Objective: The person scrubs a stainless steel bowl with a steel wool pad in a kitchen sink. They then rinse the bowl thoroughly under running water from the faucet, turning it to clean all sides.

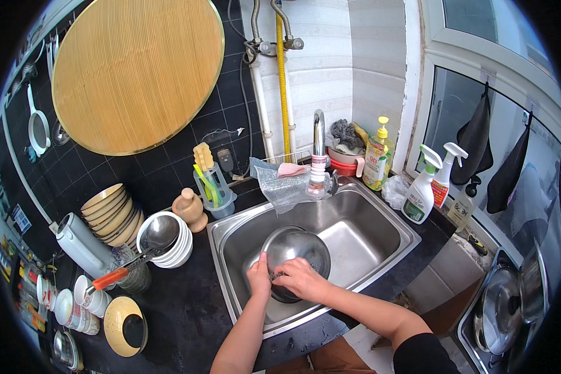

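Observation:
A round stainless steel bowl [315, 249] sits tilted in the left part of the metal sink [349, 240]. My left hand [260, 276] grips its left rim, thumb up along the edge. Inside the bowl, my right hand [302, 279] is closed, with its fingertips near the left wall. Under those fingers shows a bit of speckled grey material that looks like a steel wool scrubber [277, 274]; most of it is hidden. Above the sink's back edge stands the faucet [318, 134], and no running water is visible.
Stacked white bowls [179, 246] with a ladle [159, 235], brown-rimmed bowls [109, 209], cups [81, 311] and a yellow bowl [113, 324] crowd the left counter. Spray bottles [419, 196] and a yellow soap bottle [377, 156] stand right of the faucet. Pot lids [502, 305] lie at far right.

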The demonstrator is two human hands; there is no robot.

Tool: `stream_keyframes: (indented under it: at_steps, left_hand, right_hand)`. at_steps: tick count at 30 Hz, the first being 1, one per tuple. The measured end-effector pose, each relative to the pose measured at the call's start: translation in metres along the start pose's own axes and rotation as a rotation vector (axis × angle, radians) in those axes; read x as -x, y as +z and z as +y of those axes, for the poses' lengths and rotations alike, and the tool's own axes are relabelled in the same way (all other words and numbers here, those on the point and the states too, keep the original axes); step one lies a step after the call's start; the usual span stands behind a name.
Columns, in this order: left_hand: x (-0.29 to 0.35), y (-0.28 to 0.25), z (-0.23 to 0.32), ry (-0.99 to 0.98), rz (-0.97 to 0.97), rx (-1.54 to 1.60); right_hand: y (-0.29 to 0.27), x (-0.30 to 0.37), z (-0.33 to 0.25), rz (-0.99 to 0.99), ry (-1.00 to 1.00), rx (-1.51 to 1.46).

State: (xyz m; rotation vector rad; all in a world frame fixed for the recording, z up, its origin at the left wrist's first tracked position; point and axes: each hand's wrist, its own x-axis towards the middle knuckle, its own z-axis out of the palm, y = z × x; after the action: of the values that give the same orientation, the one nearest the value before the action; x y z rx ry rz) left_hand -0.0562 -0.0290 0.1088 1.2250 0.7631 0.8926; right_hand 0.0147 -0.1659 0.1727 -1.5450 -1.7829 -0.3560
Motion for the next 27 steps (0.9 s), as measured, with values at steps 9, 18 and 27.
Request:
stream_keyframes:
  at_steps: [9,18,27]
  left_hand:
    - [-0.001,-0.004,0.015,-0.252,0.078,0.248]
    - [0.008,0.001,0.019,-0.336,-0.018,0.315]
    - [0.004,-0.009,0.020,-0.463,0.054,0.470]
  right_hand:
    - [0.002,0.001,0.030,0.299,0.411,0.106]
    - [-0.005,0.015,0.064,0.381,0.658,0.043]
    - [0.021,0.026,0.065,0.363,0.612,-0.020]
